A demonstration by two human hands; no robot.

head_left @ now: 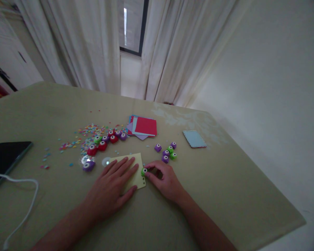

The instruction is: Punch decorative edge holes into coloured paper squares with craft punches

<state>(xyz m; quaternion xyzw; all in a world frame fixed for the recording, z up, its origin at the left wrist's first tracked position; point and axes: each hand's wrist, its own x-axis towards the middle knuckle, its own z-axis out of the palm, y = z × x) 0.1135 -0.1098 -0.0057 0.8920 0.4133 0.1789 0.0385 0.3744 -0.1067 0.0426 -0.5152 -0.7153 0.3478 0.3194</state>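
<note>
My left hand (115,184) lies flat with its fingers spread, pressing a pale yellow sheet of paper (139,161) against the table. Small punched holes show along the lower right edge of the sheet. At that same edge, the thumb and fingers of my right hand (162,177) pinch a small green paper punch (143,172) with an eye on top. Close beyond my right hand stands a loose group of purple punches (158,147) and green punches (173,156). A purple punch (89,166) sits left of my left hand, near a clear round disc (106,161).
Several red punches (92,150) stand among scattered coloured paper bits (90,130). A stack of coloured paper squares (146,126) lies at the back, a pale blue square (194,138) to the right. A dark tablet (5,157) and a white cable (32,195) occupy the left side.
</note>
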